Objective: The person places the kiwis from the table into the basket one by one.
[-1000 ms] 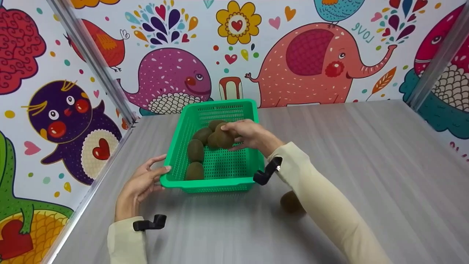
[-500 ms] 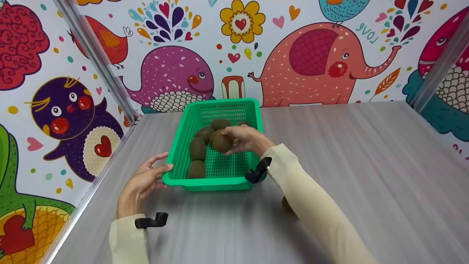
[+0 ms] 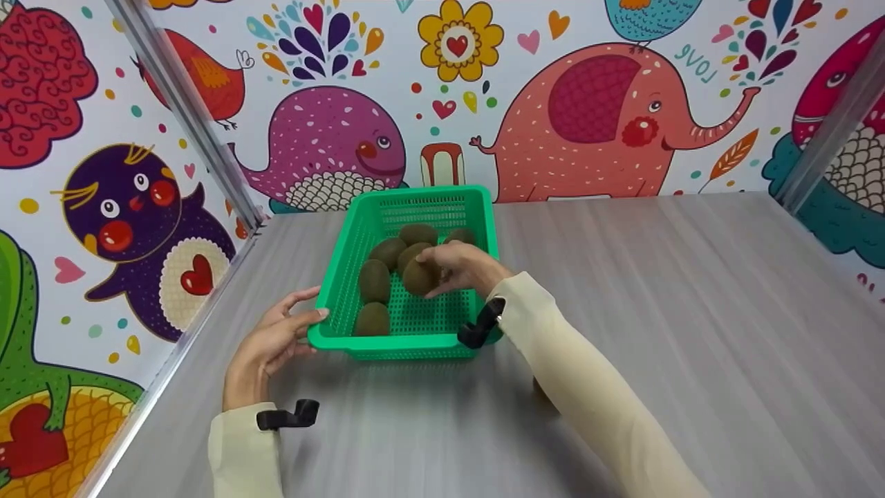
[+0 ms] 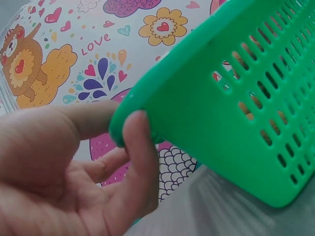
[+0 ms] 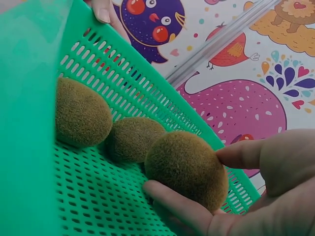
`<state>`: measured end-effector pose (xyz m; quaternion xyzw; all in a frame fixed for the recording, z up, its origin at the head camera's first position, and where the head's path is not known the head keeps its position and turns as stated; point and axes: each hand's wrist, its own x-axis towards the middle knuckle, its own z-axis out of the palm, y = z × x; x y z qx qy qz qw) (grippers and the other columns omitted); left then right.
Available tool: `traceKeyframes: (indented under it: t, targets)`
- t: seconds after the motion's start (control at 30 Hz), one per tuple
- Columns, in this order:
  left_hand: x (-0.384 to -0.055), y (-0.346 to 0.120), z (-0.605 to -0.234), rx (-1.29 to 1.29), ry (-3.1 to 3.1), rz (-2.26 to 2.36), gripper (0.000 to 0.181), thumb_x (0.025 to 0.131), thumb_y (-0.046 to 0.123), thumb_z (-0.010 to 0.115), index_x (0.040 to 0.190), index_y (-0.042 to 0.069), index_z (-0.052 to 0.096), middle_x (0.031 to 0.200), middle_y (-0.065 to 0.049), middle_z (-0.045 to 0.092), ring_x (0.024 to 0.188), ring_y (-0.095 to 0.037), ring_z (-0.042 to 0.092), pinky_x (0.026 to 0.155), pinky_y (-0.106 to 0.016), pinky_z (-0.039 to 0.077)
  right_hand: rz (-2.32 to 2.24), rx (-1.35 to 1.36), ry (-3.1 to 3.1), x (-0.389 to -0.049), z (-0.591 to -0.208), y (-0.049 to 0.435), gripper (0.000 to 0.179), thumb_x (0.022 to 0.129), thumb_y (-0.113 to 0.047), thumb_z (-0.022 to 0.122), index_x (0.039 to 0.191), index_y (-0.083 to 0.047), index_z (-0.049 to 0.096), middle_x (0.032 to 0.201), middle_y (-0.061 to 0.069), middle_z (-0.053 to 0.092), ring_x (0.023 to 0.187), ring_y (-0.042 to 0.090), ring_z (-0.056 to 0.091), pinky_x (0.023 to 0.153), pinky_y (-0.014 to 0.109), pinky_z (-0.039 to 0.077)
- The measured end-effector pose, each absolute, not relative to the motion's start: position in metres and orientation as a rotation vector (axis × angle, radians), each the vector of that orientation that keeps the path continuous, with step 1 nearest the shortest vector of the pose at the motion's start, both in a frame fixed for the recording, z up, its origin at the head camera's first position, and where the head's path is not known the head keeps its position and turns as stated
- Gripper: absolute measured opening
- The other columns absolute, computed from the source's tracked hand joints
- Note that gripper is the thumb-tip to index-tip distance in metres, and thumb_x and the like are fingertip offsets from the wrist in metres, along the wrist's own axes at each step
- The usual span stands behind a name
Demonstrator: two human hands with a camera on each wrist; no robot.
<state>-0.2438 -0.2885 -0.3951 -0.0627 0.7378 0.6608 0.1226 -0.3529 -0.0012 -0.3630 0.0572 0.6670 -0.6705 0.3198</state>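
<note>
A green plastic basket [image 3: 408, 344] with slotted walls stands on the table. My left hand [image 3: 266, 346] grips its near left corner, and in the left wrist view the thumb and fingers [image 4: 140, 147] pinch the rim. My right hand [image 3: 470, 266] reaches inside and holds a brown, fuzzy kiwi [image 3: 419, 279] between thumb and fingers, over the basket floor. Several other kiwis lie along the left and back, among them one kiwi [image 3: 374, 280] by the left wall and another kiwi [image 3: 372, 319] at the near left. The right wrist view shows the held kiwi [image 5: 187, 169] close up.
One more kiwi [image 3: 543, 398] lies on the table, mostly hidden by my right sleeve [image 3: 594, 380]. Behind the basket rises a wall [image 3: 442, 41] printed with cartoon animals, and a metal post [image 3: 190, 111] marks the left corner.
My right hand has moved slightly down and toward me inside the basket with the kiwi. The right sleeve now covers more of the kiwi on the table. My left hand keeps its grip.
</note>
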Motion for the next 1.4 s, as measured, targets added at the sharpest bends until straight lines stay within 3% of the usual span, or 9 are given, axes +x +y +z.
traceKeyframes:
  t: [0.23, 0.4, 0.57, 0.7, 0.77, 0.8, 0.9, 1.0, 1.4]
  targets:
    - [-0.244, -0.289, -0.395, -0.189, 2.143, 1.937, 0.067, 0.097, 0.019, 0.066, 0.153, 0.009, 0.031, 0.096, 0.004, 0.072, 0.083, -0.009, 0.071, 0.070, -0.031, 0.060, -1.734, 0.142, 1.781, -0.350, -0.362, -0.006, 0.079, 0.102, -0.010, 0.055, 0.161, -0.007, 0.002, 0.163, 0.028, 0.012, 0.149, 0.042, 0.027, 0.103, 0.053, 0.050]
    - [-0.244, -0.288, -0.394, -0.199, 2.132, 1.942, 0.067, 0.097, 0.020, 0.067, 0.153, 0.010, 0.031, 0.096, 0.003, 0.072, 0.082, -0.009, 0.071, 0.068, -0.029, 0.060, -1.771, 0.187, 1.697, -0.350, -0.359, -0.006, 0.082, 0.102, -0.005, 0.049, 0.161, -0.013, -0.008, 0.165, 0.026, 0.009, 0.149, 0.047, 0.026, 0.110, 0.055, 0.043]
    - [-0.245, -0.288, -0.393, -0.197, 2.127, 1.948, 0.067, 0.096, 0.020, 0.068, 0.152, 0.010, 0.032, 0.096, 0.002, 0.071, 0.080, -0.009, 0.071, 0.066, -0.028, 0.060, -1.770, 0.156, 1.672, -0.351, -0.352, -0.001, 0.083, 0.103, -0.006, 0.049, 0.160, -0.012, -0.010, 0.159, 0.026, 0.019, 0.143, 0.049, 0.035, 0.112, 0.060, 0.037]
    - [-0.245, -0.288, -0.393, -0.188, 2.134, 1.945, 0.067, 0.096, 0.020, 0.067, 0.152, 0.010, 0.032, 0.095, 0.002, 0.071, 0.080, -0.009, 0.071, 0.066, -0.029, 0.060, -1.752, 0.112, 1.681, -0.350, -0.348, 0.002, 0.080, 0.103, -0.010, 0.052, 0.160, -0.008, -0.004, 0.128, 0.020, 0.043, 0.121, 0.039, 0.050, 0.112, 0.061, 0.038]
    - [-0.245, -0.288, -0.394, -0.187, 2.137, 1.942, 0.067, 0.097, 0.020, 0.067, 0.152, 0.009, 0.031, 0.094, 0.002, 0.071, 0.080, -0.008, 0.071, 0.065, -0.028, 0.060, -1.744, 0.094, 1.677, -0.349, -0.347, 0.003, 0.076, 0.103, -0.011, 0.052, 0.159, -0.007, 0.001, 0.104, 0.014, 0.043, 0.111, 0.035, 0.049, 0.113, 0.060, 0.037]
    - [-0.244, -0.289, -0.394, -0.185, 2.139, 1.940, 0.068, 0.097, 0.020, 0.067, 0.153, 0.009, 0.031, 0.094, 0.002, 0.072, 0.080, -0.008, 0.071, 0.064, -0.027, 0.060, -1.743, 0.087, 1.674, -0.348, -0.346, 0.004, 0.076, 0.103, -0.011, 0.052, 0.159, -0.007, 0.001, 0.102, 0.013, 0.042, 0.114, 0.035, 0.050, 0.113, 0.060, 0.037]
    - [-0.244, -0.289, -0.395, -0.185, 2.141, 1.938, 0.068, 0.097, 0.019, 0.067, 0.154, 0.009, 0.030, 0.094, 0.004, 0.073, 0.079, -0.008, 0.071, 0.063, -0.026, 0.059, -1.728, 0.051, 1.683, -0.343, -0.344, 0.006, 0.077, 0.103, -0.013, 0.053, 0.160, -0.008, 0.000, 0.120, 0.018, 0.047, 0.134, 0.040, 0.047, 0.113, 0.059, 0.038]
    - [-0.244, -0.289, -0.394, -0.191, 2.146, 1.938, 0.068, 0.097, 0.019, 0.067, 0.154, 0.010, 0.030, 0.093, 0.005, 0.073, 0.078, -0.007, 0.072, 0.062, -0.026, 0.059, -1.697, -0.010, 1.724, -0.337, -0.341, 0.009, 0.077, 0.103, -0.017, 0.054, 0.160, -0.007, 0.002, 0.153, 0.025, 0.032, 0.145, 0.043, 0.037, 0.112, 0.056, 0.042]
    - [-0.245, -0.290, -0.394, -0.190, 2.139, 1.922, 0.070, 0.098, 0.021, 0.066, 0.156, 0.010, 0.028, 0.089, 0.005, 0.072, 0.076, -0.007, 0.070, 0.065, -0.026, 0.059, -1.628, -0.234, 1.830, -0.313, -0.337, 0.033, 0.045, 0.102, -0.023, 0.058, 0.140, 0.001, 0.049, 0.153, 0.021, 0.042, 0.142, 0.039, 0.044, 0.111, 0.050, 0.046]
